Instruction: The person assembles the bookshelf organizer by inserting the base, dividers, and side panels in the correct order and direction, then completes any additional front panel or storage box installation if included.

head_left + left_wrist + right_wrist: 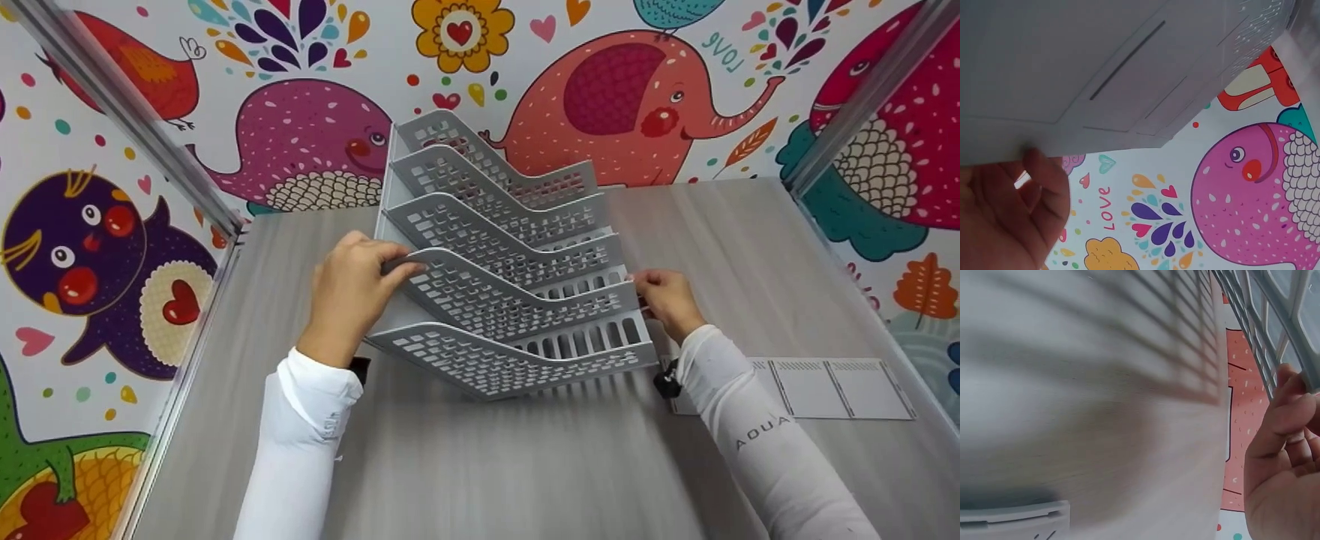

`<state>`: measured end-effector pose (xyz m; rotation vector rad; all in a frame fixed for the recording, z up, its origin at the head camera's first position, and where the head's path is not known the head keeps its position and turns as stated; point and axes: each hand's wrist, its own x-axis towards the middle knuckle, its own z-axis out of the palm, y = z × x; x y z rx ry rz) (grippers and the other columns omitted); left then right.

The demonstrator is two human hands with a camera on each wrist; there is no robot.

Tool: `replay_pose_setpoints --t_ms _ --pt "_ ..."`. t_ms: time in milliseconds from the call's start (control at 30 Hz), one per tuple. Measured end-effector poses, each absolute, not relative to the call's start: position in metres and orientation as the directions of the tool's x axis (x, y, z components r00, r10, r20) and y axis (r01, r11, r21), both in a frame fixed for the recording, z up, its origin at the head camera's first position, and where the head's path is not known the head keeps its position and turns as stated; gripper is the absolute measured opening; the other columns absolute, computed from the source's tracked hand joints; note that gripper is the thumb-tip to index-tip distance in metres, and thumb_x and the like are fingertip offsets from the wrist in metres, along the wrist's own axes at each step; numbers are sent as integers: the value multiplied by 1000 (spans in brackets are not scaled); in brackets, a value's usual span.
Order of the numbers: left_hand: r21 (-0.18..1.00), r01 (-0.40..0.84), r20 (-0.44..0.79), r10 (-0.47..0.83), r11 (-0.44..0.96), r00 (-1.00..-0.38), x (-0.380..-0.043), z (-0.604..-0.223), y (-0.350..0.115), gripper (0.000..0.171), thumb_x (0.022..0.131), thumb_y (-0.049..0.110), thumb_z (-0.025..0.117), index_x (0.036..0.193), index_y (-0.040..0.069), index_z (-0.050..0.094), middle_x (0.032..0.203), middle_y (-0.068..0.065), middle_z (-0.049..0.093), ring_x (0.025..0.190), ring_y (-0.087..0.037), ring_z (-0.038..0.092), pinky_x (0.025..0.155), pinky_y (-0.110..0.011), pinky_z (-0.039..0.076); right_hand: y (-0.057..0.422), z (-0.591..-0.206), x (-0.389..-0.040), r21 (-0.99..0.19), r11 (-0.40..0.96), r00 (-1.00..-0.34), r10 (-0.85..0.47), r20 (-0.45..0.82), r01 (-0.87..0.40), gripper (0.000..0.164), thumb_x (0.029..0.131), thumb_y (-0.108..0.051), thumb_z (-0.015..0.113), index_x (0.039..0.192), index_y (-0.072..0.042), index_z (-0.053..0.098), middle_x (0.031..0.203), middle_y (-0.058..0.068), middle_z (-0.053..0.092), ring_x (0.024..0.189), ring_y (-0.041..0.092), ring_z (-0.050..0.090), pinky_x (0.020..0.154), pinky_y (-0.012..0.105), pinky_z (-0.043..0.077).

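Observation:
A grey plastic file rack (480, 371) with several perforated dividers stands slanted between my two hands in the head view. My left hand (352, 289) pinches its left side, thumb and fingers at the edge of a divider. From the left wrist view, the rack's smooth outer panel (1044, 67) fills the top, with the left hand (1016, 208) at its lower edge. Over on the opposite side, my right hand (671, 300) grips the slotted edge. In the right wrist view, curled fingers of the right hand (1286, 461) hold the lattice (1294, 332), which casts a striped shadow.
A flat white panel (874, 390) divided into sections lies on the wood-look table (510, 472) at the right, partly behind the right sleeve. Walls printed with cartoon animals (600, 112) border the table at the back and sides, with metal posts (150, 127) at the corners.

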<state>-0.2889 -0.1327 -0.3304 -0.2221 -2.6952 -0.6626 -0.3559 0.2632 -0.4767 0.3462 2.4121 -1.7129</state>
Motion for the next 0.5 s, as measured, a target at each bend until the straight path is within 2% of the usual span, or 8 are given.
replay_pose_setpoints --t_ms 167,267,400,500 --pt "407 198 356 45 892 -933 -293 -323 -139 23 76 34 76 91 17 77 78 -5 69 75 -19 50 61 -42 43 245 -492 -361 -888 394 -968 20 -250 238 24 95 -13 52 98 9 61 57 -12 55 54 4 53 50 21 46" --pt "350 203 338 79 915 -938 -294 -317 -131 23 76 34 76 93 18 77 80 -5 69 75 -20 49 61 -43 44 236 -510 -361 -868 437 -964 -6 -265 235 24 94 -11 53 97 11 63 54 -9 53 49 5 51 47 21 44" --pt "260 221 320 132 940 -938 -294 -313 -115 26 76 36 75 96 20 77 84 -5 69 76 -21 52 62 -44 48 225 -530 -359 -809 534 -957 -2 -291 245 23 93 -14 56 93 8 65 53 -7 52 46 6 50 45 22 44" --pt "232 213 320 132 949 -938 -295 -310 -108 26 76 35 75 96 19 77 85 -6 68 77 -22 53 64 -44 50 219 -530 -360 -745 633 -964 10 -266 212 25 91 -18 60 91 6 68 55 -3 56 46 7 50 44 22 44"
